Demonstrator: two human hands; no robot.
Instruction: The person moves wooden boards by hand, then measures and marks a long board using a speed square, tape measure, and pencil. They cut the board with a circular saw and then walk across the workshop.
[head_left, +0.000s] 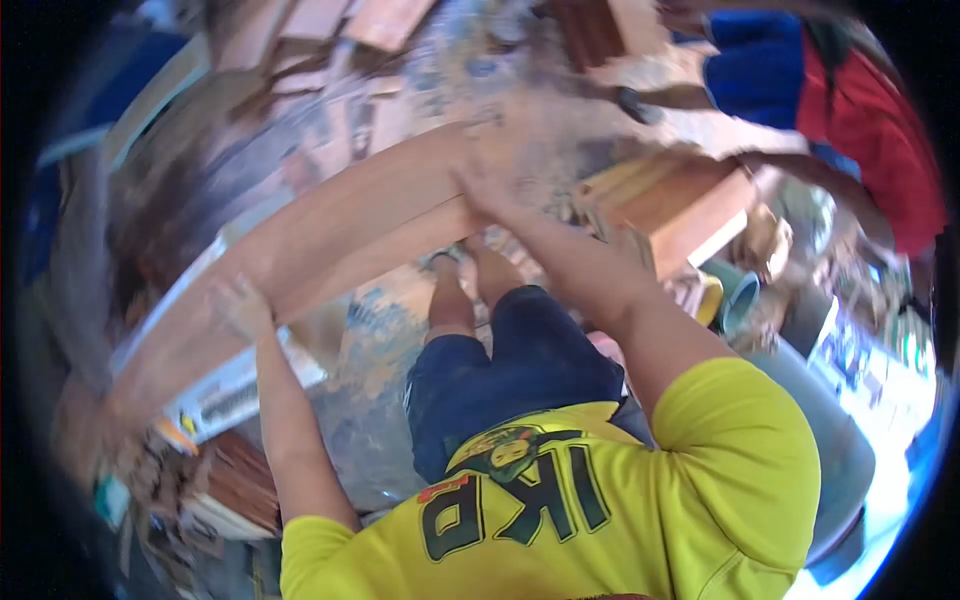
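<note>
A long, wide wooden board point(350, 215) spans the view in front of me, slanting from lower left to upper right; the lens bends its outline. A lengthwise line runs along its right part. My left hand point(243, 308) grips the board's near edge left of its middle, fingers over the top face, smeared by motion. Near the right end, my right hand point(485, 197) is closed on the board's edge, with its fingers partly blurred. The undersides of both grips are hidden.
Stacked reddish boards point(680, 205) lie at right. A person in a red and blue shirt point(860, 130) reaches toward them. Loose wood pieces point(385, 25) lie at the top. A grey-green bucket point(735, 290) stands at right. Sawdust covers the floor point(375, 400).
</note>
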